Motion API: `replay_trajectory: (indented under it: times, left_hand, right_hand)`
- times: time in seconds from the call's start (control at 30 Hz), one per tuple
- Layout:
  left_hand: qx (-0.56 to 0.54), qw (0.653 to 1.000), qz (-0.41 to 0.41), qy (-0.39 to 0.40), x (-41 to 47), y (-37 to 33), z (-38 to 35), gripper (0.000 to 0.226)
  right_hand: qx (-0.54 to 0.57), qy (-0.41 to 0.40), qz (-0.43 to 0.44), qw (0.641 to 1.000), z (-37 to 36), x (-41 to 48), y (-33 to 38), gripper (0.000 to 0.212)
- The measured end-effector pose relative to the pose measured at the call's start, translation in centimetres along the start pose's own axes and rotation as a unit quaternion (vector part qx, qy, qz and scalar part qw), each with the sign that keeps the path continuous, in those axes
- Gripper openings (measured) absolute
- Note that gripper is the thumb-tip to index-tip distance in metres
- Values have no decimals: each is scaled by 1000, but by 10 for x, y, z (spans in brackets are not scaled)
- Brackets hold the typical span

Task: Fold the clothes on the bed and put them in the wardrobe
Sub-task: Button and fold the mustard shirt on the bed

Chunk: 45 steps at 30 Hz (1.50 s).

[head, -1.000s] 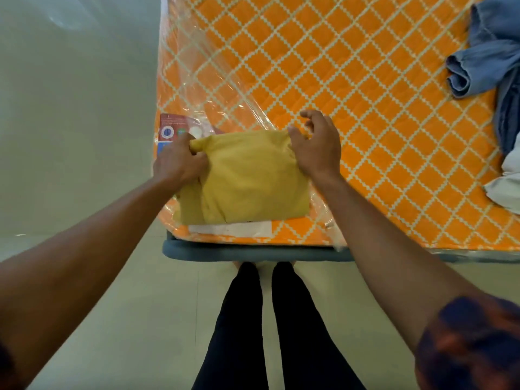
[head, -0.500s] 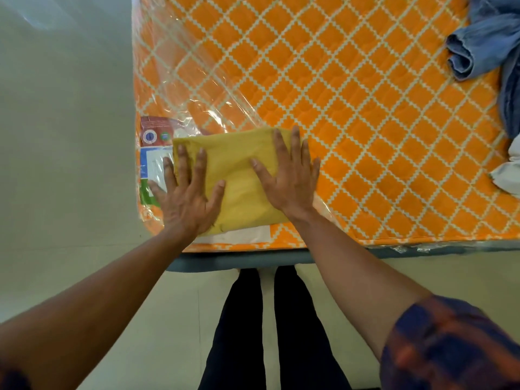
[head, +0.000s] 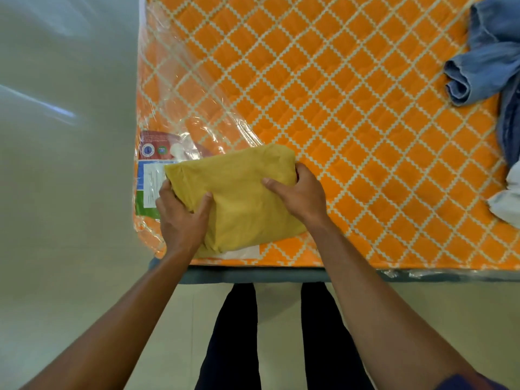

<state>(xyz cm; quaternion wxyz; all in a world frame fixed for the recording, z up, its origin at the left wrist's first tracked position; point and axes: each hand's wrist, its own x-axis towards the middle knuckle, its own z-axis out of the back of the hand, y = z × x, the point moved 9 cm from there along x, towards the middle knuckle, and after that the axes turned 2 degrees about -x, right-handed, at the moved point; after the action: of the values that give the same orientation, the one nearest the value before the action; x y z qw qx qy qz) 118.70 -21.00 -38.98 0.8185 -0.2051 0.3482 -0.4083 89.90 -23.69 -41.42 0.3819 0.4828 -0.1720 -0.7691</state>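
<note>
Yellow garment (head: 242, 198), folded into a thick packet, on the near left corner of an orange lattice-print mattress (head: 351, 114). Is that your lead? (Desk)

Yes. The yellow garment sits just inside the mattress's front edge. It partly covers a printed label (head: 149, 178) that shows beneath the clear plastic wrap (head: 197, 102) over the bed. (Photographer)

And the hands? (Desk)

Both are on it. The left hand (head: 183, 220) clasps the packet's left edge, thumb laid on top, fingers tucked round the side. The right hand (head: 301, 195) clasps the right edge, thumb across the top, fingers curled over the far corner. (Photographer)

Is it off the bed? (Desk)

Cannot tell. The left edge looks slightly raised, and the near edge seems to meet the mattress. (Photographer)

Anything else in the shot? (Desk)

A crumpled denim garment (head: 489, 60) lies at the far right of the mattress, well apart from the packet. A white cloth (head: 506, 198) lies nearer the front on the same side, cropped at the right edge. A grey-blue bed frame (head: 281, 275) runs under the mattress's front edge. Below it, the person's legs in black trousers (head: 239, 333) stand on a pale floor (head: 70, 220), close to the frame. A dark sleeve (head: 472, 382) shows at the bottom right, on the right arm, and both forearms are bare. (Photographer)
</note>
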Motion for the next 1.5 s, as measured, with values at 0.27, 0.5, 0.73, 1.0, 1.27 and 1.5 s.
replay_trajectory:
  times: [0.27, 0.5, 0.73, 1.0, 1.27, 1.5]
  left_hand:
    - [-166, 967, 151, -118, -27, 3, -33, 82]
    - [-207, 843, 360, -341, -76, 16, -20, 74]
    - [68, 938, 175, -291, -83, 3, -2, 80]
    - [200, 976, 37, -76, -38, 2, -57, 114]
    - [194, 979, 34, -54, 14, 15, -16, 105]
    - [209, 976, 32, -59, 14, 14, -21, 103]
  right_hand:
    - [-28, 98, 121, 987, -8, 78, 97, 46]
    - [-198, 292, 315, 881, -105, 64, 197, 65]
    - [-216, 103, 558, 794, -114, 16, 202, 58]
    - [-388, 76, 566, 723, -131, 9, 110, 69]
    - [-407, 121, 487, 763, -181, 35, 153, 72]
    - [-388, 195, 447, 782, -173, 40, 161, 76]
